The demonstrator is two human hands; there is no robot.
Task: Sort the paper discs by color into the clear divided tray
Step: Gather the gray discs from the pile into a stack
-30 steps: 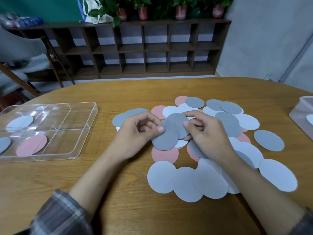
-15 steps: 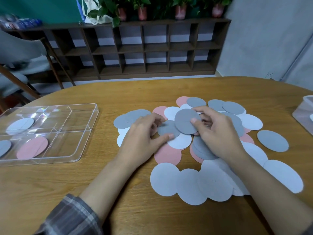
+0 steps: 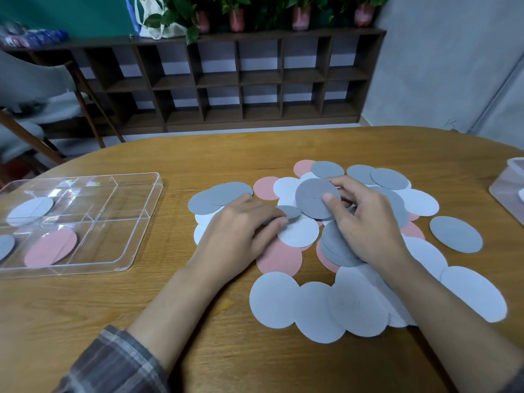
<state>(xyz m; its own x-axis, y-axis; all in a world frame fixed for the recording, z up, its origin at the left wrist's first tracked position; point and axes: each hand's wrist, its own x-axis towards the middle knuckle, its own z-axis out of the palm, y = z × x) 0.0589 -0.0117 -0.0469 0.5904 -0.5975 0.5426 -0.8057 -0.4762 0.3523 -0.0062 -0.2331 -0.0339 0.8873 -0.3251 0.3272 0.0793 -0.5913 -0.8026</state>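
A pile of grey, white and pink paper discs (image 3: 279,258) lies on the wooden table right of centre. My right hand (image 3: 365,225) pinches a dark grey disc (image 3: 313,198) and holds it tilted above the pile. My left hand (image 3: 241,231) rests on the pile's left side, its thumb and fingers pinching a second dark grey disc (image 3: 290,211) that lies nearly flat. The clear divided tray (image 3: 136,242) sits at the left. It holds a white disc (image 3: 29,211) at the back, a pink disc (image 3: 51,248) in front, and a grey disc (image 3: 5,246) at the frame's edge.
A clear plastic box (image 3: 510,182) stands at the table's right edge. A lone dark grey disc (image 3: 456,234) lies right of the pile. Beyond the table are a chair (image 3: 42,92) at the left and a dark shelf unit (image 3: 243,80) with plants on top.
My right hand has lifted a dark grey disc up and away from the one under my left hand. My left hand has lowered onto the pile, still pinching the other grey disc.
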